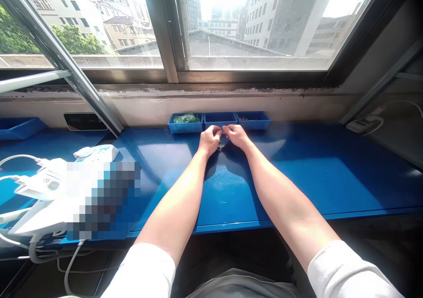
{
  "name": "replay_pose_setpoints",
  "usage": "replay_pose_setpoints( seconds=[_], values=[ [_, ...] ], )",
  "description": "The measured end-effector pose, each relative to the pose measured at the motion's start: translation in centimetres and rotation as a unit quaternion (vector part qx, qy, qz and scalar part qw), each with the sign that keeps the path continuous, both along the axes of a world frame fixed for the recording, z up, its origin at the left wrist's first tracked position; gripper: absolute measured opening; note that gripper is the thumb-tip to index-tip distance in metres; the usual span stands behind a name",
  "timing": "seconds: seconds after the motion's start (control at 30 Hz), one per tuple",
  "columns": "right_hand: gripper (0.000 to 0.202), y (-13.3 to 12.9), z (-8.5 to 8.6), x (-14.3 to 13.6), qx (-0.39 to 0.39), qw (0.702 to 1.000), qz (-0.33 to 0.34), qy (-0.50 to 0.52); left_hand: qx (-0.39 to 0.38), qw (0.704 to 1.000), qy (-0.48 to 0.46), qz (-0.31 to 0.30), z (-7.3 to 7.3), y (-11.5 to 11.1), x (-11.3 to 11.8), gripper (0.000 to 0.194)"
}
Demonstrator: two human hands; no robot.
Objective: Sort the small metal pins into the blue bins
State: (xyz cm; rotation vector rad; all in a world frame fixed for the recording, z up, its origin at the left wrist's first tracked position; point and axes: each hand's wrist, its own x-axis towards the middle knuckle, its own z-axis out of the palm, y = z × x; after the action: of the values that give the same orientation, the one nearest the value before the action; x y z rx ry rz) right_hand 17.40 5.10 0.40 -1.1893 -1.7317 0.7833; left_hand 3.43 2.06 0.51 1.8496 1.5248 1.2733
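Both arms reach forward over a blue table, and my hands meet just in front of a row of blue bins. My left hand [209, 140] is closed, thumb and fingers pinched on something too small to make out. Close beside it, my right hand [235, 135] pinches in the same way, its fingertips almost touching the left ones. A small dark piece [219, 149] shows just under my left fingers. Behind them stand the left bin [170, 125] with clear green packets [187, 118], the middle bin [220, 114], and the right bin [261, 124] with small dark parts.
White power strips [95, 152] with plugs and cables lie at the left, beside a blurred-out object [109, 196]. A metal frame post [89, 95] rises at the back left. Another blue bin [20, 128] sits far left. A white adapter [360, 124] lies back right, below the window.
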Motion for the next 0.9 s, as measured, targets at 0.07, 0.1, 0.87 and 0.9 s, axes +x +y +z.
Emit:
replay_pose_setpoints(
  seconds=[0.07,0.1,0.87,0.9],
  values=[
    [0.038,0.18,-0.16,-0.04,-0.004,1.000,-0.007,0.013,0.001,1.000,-0.001,0.001,0.05,-0.01,0.02,0.017],
    [0.040,0.25,-0.21,-0.06,-0.007,1.000,-0.011,0.019,0.003,1.000,-0.001,0.002,0.08,-0.02,0.02,0.017],
    [0.021,-0.43,0.48,0.75,-0.072,0.975,0.068,0.199,-0.027,0.999,0.015,0.025,-0.28,0.34,-0.27,0.026],
    [0.022,-0.43,0.47,0.76,-0.068,0.977,0.059,0.191,-0.024,0.999,0.012,0.032,-0.35,0.42,-0.28,0.026]
  ],
)
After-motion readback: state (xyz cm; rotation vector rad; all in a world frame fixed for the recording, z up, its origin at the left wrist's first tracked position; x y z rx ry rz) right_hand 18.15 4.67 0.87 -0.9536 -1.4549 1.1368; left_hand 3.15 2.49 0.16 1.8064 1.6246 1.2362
